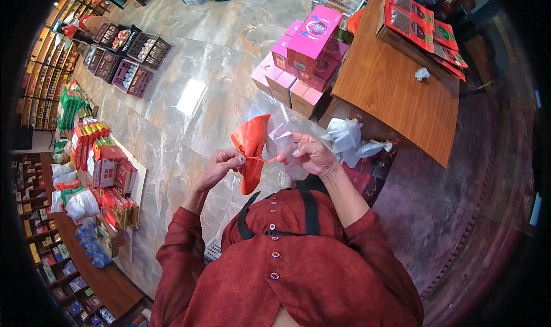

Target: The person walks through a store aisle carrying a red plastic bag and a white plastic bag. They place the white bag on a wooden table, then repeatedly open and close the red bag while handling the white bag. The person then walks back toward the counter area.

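In front of my waist, my left hand (224, 163) pinches the edge of a red-orange plastic bag (253, 150) between thumb and fingers. A thin twisted strand of the red-orange bag stretches across to my right hand (313, 154), whose fingers are closed on its end. A clear plastic bag (282, 133) hangs at my right fingers, just beside the red-orange one. What the bags contain cannot be made out.
Pink cartons (314, 34) are stacked ahead, beside a wooden table (387, 86) carrying red packets (413, 21). White plastic bags (344, 133) hang near its edge. Crates (148, 49) stand on the floor at the far left; boxed goods (105, 165) are piled nearer on the left.
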{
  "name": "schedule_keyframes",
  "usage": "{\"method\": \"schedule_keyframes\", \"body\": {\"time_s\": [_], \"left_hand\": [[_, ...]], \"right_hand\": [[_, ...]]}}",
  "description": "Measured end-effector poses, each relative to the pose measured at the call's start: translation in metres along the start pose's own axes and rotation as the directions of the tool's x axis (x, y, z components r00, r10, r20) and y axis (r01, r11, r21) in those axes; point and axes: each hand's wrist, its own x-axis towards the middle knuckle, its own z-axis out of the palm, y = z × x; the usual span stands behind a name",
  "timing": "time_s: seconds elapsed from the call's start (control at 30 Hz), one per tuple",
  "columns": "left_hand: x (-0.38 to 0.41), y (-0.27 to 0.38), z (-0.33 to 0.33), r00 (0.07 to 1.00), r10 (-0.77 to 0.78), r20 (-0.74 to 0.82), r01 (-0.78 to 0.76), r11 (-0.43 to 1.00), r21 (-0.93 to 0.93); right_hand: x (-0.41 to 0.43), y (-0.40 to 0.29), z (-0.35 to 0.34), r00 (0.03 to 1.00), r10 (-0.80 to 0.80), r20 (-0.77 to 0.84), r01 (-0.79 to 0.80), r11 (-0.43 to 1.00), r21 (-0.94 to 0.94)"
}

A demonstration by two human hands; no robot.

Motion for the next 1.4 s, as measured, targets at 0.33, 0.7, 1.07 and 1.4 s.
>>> {"method": "schedule_keyframes", "body": {"time_s": [0.33, 0.7, 1.07, 1.4], "left_hand": [[-0.003, 0.005, 0.000, 0.999, 0.032, -0.044, -0.039, 0.987, -0.158], [-0.011, -0.006, 0.022, 0.998, 0.037, 0.045, -0.028, 0.979, -0.202], [0.005, -0.027, 0.052, 0.988, -0.015, 0.155, 0.058, 0.959, -0.276], [0.019, -0.042, 0.073, 0.974, -0.113, 0.199, 0.162, 0.953, -0.254]], "right_hand": [[0.000, 0.008, 0.000, 0.987, -0.148, -0.057, 0.155, 0.975, 0.159], [-0.062, -0.058, -0.019, 0.944, -0.207, -0.259, 0.152, 0.964, -0.216], [-0.091, -0.037, -0.041, 0.808, -0.387, -0.445, 0.125, 0.849, -0.513], [-0.124, -0.015, -0.067, 0.836, -0.363, -0.410, -0.193, 0.506, -0.841]]}}
